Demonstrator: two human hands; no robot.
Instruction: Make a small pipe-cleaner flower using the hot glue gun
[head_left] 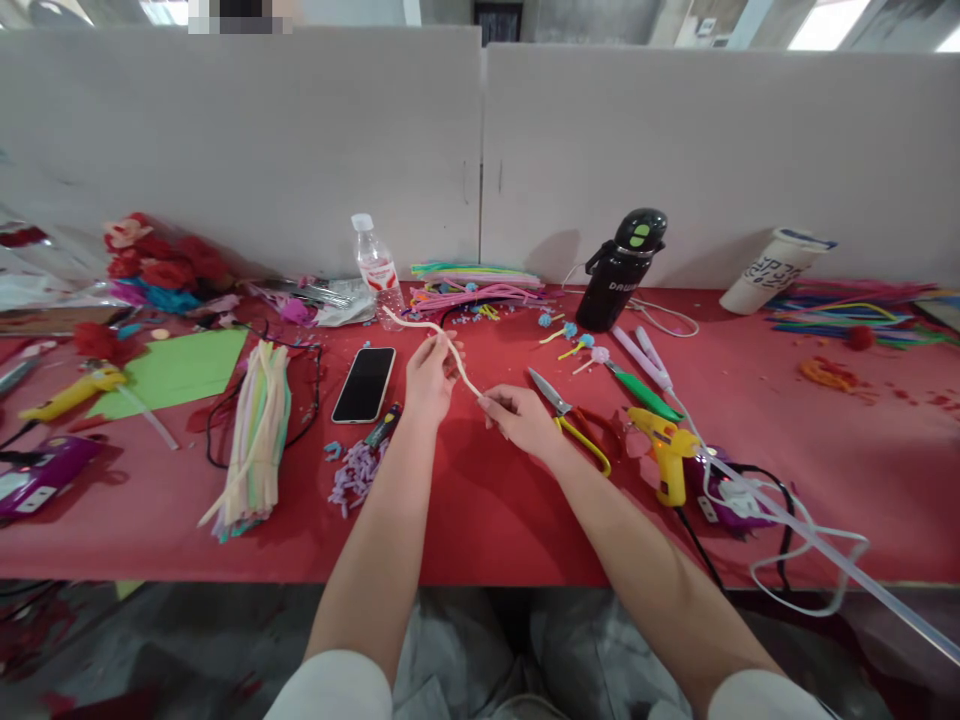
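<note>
**One cream stem in hand, no shaping to show yet**

You hold a single cream pipe cleaner (412, 322) above the middle of the red tabletop (487, 510). Your left hand (431, 380) has its grip pinched closed on it partway along. Your right hand (517, 415) has its grip pinched closed on the near end. The far end curves away to the left, towards the water bottle (375, 265).

Judging by its shape, the work is at an early stage: the stem is one loose curve, with no loop, twist or joint in it, and nothing is attached to it.

The count around your hands:
- One phone (364, 384), face up, just left of your left hand.
- One pair of scissors (566, 415), just right of your right hand.
- Two yellow glue guns, one on the right (664, 445) and one at far left (71, 393).
- One bundle of pastel pipe cleaners (255, 435).
- One small heap of lilac cuttings (356, 475).
- One black flask (622, 270) and one tipped paper cup (776, 270) at the far edge.
</note>
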